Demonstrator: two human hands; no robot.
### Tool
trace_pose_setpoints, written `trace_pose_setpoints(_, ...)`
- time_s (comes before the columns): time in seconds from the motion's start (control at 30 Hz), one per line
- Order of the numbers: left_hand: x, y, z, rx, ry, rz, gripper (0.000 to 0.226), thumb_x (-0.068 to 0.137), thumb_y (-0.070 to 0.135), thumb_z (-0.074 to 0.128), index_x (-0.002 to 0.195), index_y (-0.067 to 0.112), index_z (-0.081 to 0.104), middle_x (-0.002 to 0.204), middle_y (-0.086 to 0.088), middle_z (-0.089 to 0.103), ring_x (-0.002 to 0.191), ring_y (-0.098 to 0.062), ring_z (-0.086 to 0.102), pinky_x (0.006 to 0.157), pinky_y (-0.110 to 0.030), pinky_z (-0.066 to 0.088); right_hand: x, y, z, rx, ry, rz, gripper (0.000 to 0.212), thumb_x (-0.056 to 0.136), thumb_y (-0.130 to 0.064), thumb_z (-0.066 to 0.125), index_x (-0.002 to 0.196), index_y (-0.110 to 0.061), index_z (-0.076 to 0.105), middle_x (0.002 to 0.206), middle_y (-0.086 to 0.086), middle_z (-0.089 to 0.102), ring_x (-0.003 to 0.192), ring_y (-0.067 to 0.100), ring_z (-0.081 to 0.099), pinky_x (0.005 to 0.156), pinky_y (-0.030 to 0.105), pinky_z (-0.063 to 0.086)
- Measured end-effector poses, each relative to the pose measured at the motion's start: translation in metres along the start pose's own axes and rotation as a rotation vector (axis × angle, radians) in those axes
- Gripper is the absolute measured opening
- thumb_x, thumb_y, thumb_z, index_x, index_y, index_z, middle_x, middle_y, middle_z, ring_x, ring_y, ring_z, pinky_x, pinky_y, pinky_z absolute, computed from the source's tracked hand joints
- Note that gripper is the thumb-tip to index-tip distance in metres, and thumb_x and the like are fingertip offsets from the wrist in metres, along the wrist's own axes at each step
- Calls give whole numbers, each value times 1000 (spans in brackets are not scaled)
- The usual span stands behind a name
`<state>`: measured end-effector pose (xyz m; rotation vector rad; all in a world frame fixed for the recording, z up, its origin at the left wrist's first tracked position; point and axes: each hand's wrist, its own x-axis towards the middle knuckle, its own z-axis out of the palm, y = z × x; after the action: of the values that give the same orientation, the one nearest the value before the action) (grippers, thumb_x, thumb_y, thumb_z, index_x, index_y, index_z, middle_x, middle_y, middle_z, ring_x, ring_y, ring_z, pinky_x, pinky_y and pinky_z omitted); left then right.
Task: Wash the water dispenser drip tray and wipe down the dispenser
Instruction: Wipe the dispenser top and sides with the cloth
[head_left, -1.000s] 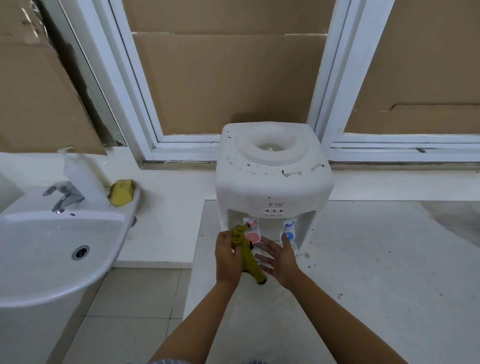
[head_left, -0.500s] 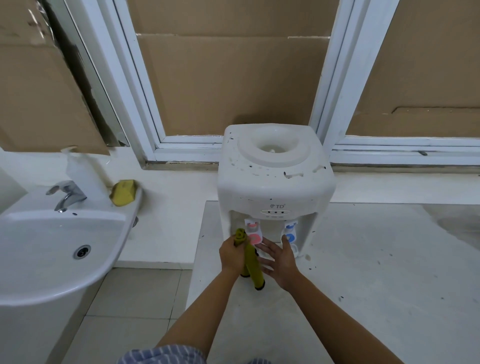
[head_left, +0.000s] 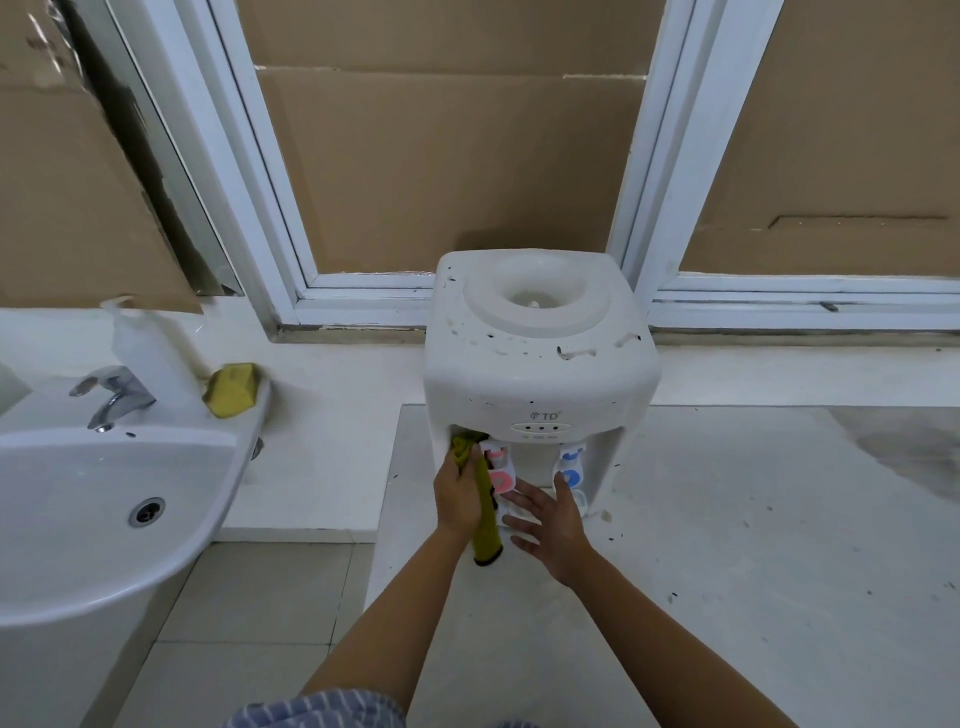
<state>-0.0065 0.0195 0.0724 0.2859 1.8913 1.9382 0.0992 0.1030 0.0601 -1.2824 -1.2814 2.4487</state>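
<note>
White countertop water dispenser (head_left: 540, 364) sits upright, its top speckled with dark marks, the round bottle well open and bare. An olive-green cloth (head_left: 480, 499) is bunched in the left hand (head_left: 457, 493), its upper end pushed into the recess just left of the pink tap (head_left: 500, 473), its tail hanging below the grip with a dark edge at the bottom. The blue tap (head_left: 571, 467) hangs just above the right hand (head_left: 550, 519), whose spread fingers lie flat at the foot of the recess, where the drip tray would be; the tray itself cannot be made out beneath them.
</note>
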Motion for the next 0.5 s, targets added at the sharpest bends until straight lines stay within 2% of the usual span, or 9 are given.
trace_pose_setpoints(0.07, 4, -9, -5, 21, -43, -97, 29, 102, 32, 42, 104, 15, 66, 95, -9, 69, 92, -24, 65, 79, -26, 52, 0, -1, 0, 2, 6, 1, 71, 96, -68, 14, 125, -25, 62, 118, -3, 68, 112, 28, 61, 82, 35, 49)
trace_pose_setpoints(0.17, 6, -22, -11, 33, -127, -231, 38, 102, 35, 39, 107, 11, 67, 95, -9, 70, 92, -25, 65, 80, -29, 51, 1, -1, -1, -6, 14, -15, 70, 96, -68, 15, 124, -26, 63, 124, -2, 66, 112, 27, 61, 85, 35, 48)
trace_pose_setpoints(0.27, 12, -23, -11, -115, -157, -332, 44, 102, 37, 38, 115, 5, 66, 108, -17, 70, 101, -32, 66, 88, -38, 53, 1, 0, -1, -26, 25, -25, 67, 96, -67, 15, 120, -29, 65, 126, -3, 65, 112, 26, 59, 92, 39, 45)
trace_pose_setpoints(0.37, 16, -15, -7, -277, -140, -402, 46, 101, 38, 41, 117, 2, 64, 111, -20, 69, 102, -36, 65, 92, -45, 52, 0, 0, 0, -34, 22, -15, 69, 96, -68, 15, 123, -29, 65, 123, -3, 65, 112, 26, 60, 89, 37, 48)
trace_pose_setpoints(0.5, 16, -12, -11, -299, -229, -456, 45, 101, 40, 36, 111, 7, 65, 97, -12, 74, 91, -29, 69, 76, -37, 56, 0, 0, -4, -38, 8, -18, 67, 96, -66, 15, 120, -28, 65, 111, -3, 69, 117, 31, 57, 103, 44, 43)
